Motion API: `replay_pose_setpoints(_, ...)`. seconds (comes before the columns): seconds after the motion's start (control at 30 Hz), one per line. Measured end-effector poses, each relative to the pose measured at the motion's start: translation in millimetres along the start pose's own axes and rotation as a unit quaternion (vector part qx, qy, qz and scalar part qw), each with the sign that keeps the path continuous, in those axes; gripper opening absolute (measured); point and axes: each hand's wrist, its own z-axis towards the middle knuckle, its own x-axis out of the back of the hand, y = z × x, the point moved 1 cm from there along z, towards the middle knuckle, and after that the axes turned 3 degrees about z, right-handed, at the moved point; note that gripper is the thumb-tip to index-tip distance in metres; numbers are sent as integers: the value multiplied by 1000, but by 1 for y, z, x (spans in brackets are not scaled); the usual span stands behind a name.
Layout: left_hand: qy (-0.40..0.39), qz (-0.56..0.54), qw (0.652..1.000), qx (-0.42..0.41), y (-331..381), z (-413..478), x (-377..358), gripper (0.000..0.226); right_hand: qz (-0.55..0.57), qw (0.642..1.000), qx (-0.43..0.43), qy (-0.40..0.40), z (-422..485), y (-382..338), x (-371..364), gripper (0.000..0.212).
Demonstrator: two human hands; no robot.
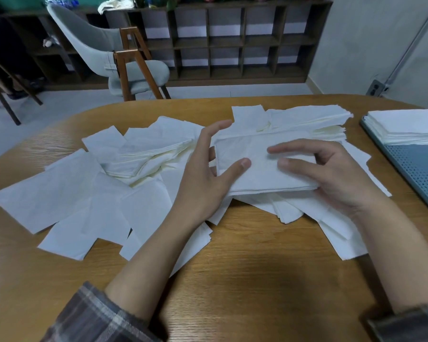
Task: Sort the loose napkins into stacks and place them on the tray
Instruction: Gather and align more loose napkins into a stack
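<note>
A small stack of napkins (262,169) is held between the two grips just above the loose napkins (79,198) strewn over the tabletop (245,280). The step in hand looks like squaring this stack before it goes to the tray (420,169) at the right edge, where a finished stack (405,127) already sits at the far end. The left grip (208,176) is spread, with its fingers straight along the stack's left edge and its thumb flat on the top sheet. The right grip (331,174) is curled over the right end, forefinger and thumb arched on top and the near right corner tucked against the palm; whether any fingers lie beneath is hidden. To do this well, I would press the two sides inward evenly and lightly, since such thin paper probably buckles in the middle if squeezed hard. The near edge shows its layers slightly fanned, so it likely wants a nudge or a tap on a bare patch of wood to bring them flush. Check too that no stray sheet from the heap below clings to the underside. Once the stack is square, one grip should go under it and the other rest on top, keeping it flat on the way to the bare blue part of the tray, just beside the finished stack, so neither stack gets knocked askew
</note>
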Motion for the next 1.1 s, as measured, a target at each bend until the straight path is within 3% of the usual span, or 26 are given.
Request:
replay_pose_setpoints(0.07,16,43,999,-21,-5,-3,-8,61,-66,997,14,44,2,3,2,26)
replay_pose_setpoints(0.17,67,177,973,-131,-10,-8,-19,51,-106,987,35,111,5,8,8,29)
replay_pose_setpoints(0.27,-35,198,955,-219,-13,-15,-35,28,-116,981,49,149,7,12,13,29)
replay_pose_setpoints(0.33,-110,221,932,-264,-16,-19,-49,25,-113,981,50,153,7,14,13,29)
replay_pose_setpoints(0.4,-136,245,916,-287,-19,-20,-58,28,-113,980,51,153,8,14,12,29)
replay_pose_setpoints(0.73,-82,281,900,-323,-21,-11,-70,15,-124,981,44,146,9,17,11,28)
replay_pose_setpoints(1.1,-132,244,932,-231,-9,-13,-40,6,-132,981,27,137,7,15,10,29)
